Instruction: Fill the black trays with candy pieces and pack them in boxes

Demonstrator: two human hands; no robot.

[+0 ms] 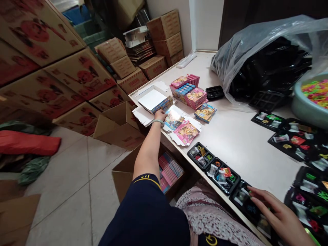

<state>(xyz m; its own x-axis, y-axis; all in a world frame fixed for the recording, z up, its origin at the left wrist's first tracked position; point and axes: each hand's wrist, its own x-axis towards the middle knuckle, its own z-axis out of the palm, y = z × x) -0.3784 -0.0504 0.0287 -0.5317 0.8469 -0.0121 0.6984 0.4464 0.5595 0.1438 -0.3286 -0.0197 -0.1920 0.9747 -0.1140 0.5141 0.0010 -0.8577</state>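
Note:
My left hand reaches to the table's left edge, its fingers curled beside a blue printed flat carton. What lies under those fingers is hidden. A pink printed flat carton overlaps the blue one. Just beyond the hand sits an open box with a white inside. My right hand is over a black compartment tray at the near edge, fingers stretched out and apart. Two more trays stand in line with it, a filled tray and a farther tray, both holding small colourful pieces and clear packets.
Stacked small printed boxes stand farther back. A clear bag of black trays, a tub of colourful pieces and several filled trays occupy the right. Below the edge is a carton of packed boxes; large cartons line the left.

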